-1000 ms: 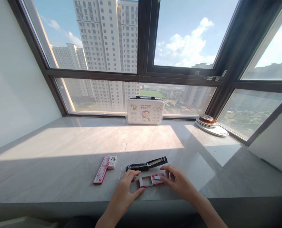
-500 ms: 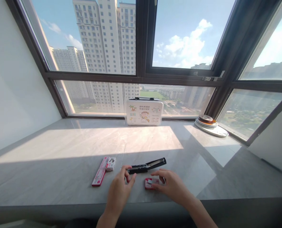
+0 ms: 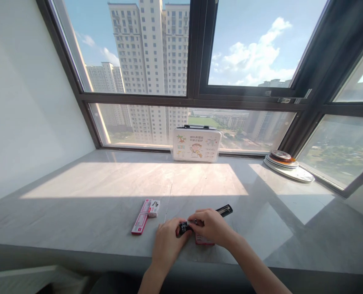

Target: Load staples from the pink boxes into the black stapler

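Observation:
A black stapler (image 3: 226, 210) lies swung open on the counter, its long arm pointing to the upper right. My left hand (image 3: 168, 240) is closed around its near end. Over the middle of the stapler, my right hand (image 3: 212, 226) pinches a small silvery strip of staples, mostly hidden by the fingers, at the stapler's opened part. Below that hand, a red and white box (image 3: 204, 240) is partly covered by it.
To the left lie long red and white boxes (image 3: 139, 223) and a small white box (image 3: 154, 208) with a stapler picture. A cartoon-printed case (image 3: 196, 145) stands against the window. Stacked plates (image 3: 288, 169) sit at the back right. The counter's front edge runs close below my hands.
My right hand has moved from the red and white box up to the stapler. My left hand has closed on the stapler's end. The view has shifted left.

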Demonstrator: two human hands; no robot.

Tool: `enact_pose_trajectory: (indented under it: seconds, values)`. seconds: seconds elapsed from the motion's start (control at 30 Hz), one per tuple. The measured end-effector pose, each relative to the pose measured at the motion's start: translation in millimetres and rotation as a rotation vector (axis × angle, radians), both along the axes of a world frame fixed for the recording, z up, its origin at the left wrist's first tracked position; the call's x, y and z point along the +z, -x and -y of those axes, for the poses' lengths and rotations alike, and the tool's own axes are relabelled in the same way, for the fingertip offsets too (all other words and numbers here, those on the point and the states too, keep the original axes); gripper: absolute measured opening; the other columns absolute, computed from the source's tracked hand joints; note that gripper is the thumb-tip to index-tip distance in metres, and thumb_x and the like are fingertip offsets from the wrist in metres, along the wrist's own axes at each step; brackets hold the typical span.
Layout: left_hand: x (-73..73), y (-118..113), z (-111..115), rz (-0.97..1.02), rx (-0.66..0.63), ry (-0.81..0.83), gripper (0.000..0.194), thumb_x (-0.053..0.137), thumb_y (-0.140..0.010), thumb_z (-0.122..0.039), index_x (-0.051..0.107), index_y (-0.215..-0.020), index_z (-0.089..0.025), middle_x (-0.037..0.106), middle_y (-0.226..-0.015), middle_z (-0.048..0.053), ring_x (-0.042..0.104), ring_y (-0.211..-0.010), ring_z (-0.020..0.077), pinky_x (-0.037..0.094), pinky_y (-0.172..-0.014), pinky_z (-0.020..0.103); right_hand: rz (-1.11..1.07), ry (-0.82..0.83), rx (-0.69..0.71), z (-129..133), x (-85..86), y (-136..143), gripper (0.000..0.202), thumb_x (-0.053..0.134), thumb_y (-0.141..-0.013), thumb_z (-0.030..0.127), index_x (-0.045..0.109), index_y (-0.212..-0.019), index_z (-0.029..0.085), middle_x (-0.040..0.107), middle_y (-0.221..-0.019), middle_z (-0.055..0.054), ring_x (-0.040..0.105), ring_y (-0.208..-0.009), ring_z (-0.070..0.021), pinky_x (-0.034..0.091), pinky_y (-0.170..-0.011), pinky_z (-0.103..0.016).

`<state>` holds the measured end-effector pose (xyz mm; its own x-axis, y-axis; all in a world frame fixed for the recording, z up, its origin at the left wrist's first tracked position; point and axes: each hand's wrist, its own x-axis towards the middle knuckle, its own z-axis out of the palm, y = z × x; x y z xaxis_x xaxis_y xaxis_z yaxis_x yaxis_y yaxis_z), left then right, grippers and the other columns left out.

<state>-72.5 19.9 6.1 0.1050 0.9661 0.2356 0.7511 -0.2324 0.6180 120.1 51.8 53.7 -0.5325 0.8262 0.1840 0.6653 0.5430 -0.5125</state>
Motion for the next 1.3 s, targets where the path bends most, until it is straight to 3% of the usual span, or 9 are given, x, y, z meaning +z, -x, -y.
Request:
enact_pose_trajectory:
  seconds: [0.2, 0.33, 0.47, 0.63, 0.77, 0.9, 1.0, 1.13, 1.3]
  values:
    - [-0.4, 3, -1, 0.015, 0.015, 0.001, 0.02, 0.074, -0.082, -0.034, 0.07, -0.101, -0.029, 0.069, -0.086, -0.002, 0.061, -0.086, 0.0203, 0.031, -0.073, 0.029, 0.044, 0.012, -0.05, -3, 0.1, 0, 0.026, 0.061, -0.092, 0.039, 0.072, -0.113, 0.029, 0.067, -0.076, 0.0, 0.058, -0.069, -0.0152, 0.031, -0.062, -0.025]
    - [0.5, 2, -1, 0.011, 0.015, 0.015, 0.021, 0.075, -0.081, -0.033, 0.071, -0.101, -0.029, 0.067, -0.081, -0.002, 0.06, -0.084, 0.0206, 0.03, -0.072, 0.029, 0.065, 0.055, -0.197, 6, 2.7, -2, 0.024, 0.054, -0.096, 0.04, 0.072, -0.096, 0.024, 0.064, -0.068, 0.0, 0.055, -0.064, -0.0148, 0.028, -0.059, -0.026]
    - [1.5, 1, -1, 0.004, 0.007, 0.019, 0.019, 0.07, -0.084, -0.034, 0.071, -0.102, -0.028, 0.067, -0.082, -0.001, 0.06, -0.083, 0.0207, 0.032, -0.072, 0.029, -0.063, 0.159, -0.138, 24, -6.7, -6, 0.023, 0.057, -0.094, 0.042, 0.069, -0.106, 0.026, 0.062, -0.069, 0.001, 0.055, -0.065, -0.0146, 0.029, -0.058, -0.025]
    - [-1.3, 1, -3, -0.017, 0.01, 0.04, 0.024, 0.07, -0.084, -0.037, 0.07, -0.106, -0.029, 0.063, -0.075, -0.002, 0.058, -0.076, 0.0203, 0.034, -0.072, 0.03, -0.353, 0.37, -0.316, 33, -36.3, -63, 0.045, 0.051, -0.093, 0.06, 0.068, -0.094, 0.018, 0.048, -0.063, 0.003, 0.045, -0.057, -0.012, 0.029, -0.053, -0.025]
    - [-1.5, 0, -5, -0.027, -0.006, 0.078, 0.026, 0.069, -0.084, -0.038, 0.071, -0.108, -0.029, 0.063, -0.074, -0.001, 0.059, -0.077, 0.0203, 0.034, -0.073, 0.03, -0.523, 0.612, -0.429, 20, -37.0, -104, 0.06, 0.055, -0.085, 0.07, 0.06, -0.119, 0.02, 0.049, -0.065, 0.006, 0.034, -0.045, -0.0081, 0.023, -0.043, -0.023]
    - [0.4, 0, -4, -0.024, 0.013, 0.093, 0.026, 0.07, -0.083, -0.037, 0.071, -0.107, -0.028, 0.062, -0.072, -0.002, 0.059, -0.075, 0.0191, 0.033, -0.073, 0.029, -0.59, 0.484, -0.269, 2, -7.3, -80, 0.053, 0.062, -0.085, 0.063, 0.063, -0.117, 0.02, 0.056, -0.077, 0.001, 0.044, -0.055, -0.0095, 0.03, -0.05, -0.023]
    - [0.6, 1, -3, -0.012, 0.01, 0.069, 0.025, 0.071, -0.082, -0.036, 0.071, -0.106, -0.029, 0.064, -0.075, -0.002, 0.059, -0.078, 0.0195, 0.032, -0.072, 0.029, -0.415, 0.296, -0.115, -6, 10.1, -42, 0.038, 0.067, -0.085, 0.051, 0.068, -0.107, 0.02, 0.054, -0.071, 0.003, 0.049, -0.063, -0.0124, 0.035, -0.057, -0.024]
    - [-0.7, 1, -3, -0.007, 0.008, 0.066, 0.025, 0.072, -0.082, -0.034, 0.07, -0.106, -0.028, 0.066, -0.081, -0.001, 0.059, -0.081, 0.0203, 0.031, -0.072, 0.029, -0.185, 0.18, -0.074, -8, 11.3, -12, 0.027, 0.071, -0.084, 0.04, 0.069, -0.102, 0.021, 0.049, -0.063, 0.006, 0.044, -0.059, -0.0109, 0.029, -0.056, -0.023]
    - [-3.9, 5, -4, -0.049, 0.014, 0.082, 0.017, 0.068, -0.084, -0.033, 0.067, -0.098, -0.023, 0.065, -0.083, 0.001, 0.061, -0.084, 0.022, 0.034, -0.073, 0.029, -0.006, 0.114, -0.125, -7, 2.6, -3, 0.023, 0.078, -0.075, 0.031, 0.069, -0.094, 0.022, 0.055, -0.067, 0.005, 0.048, -0.061, -0.0108, 0.024, -0.055, -0.023]
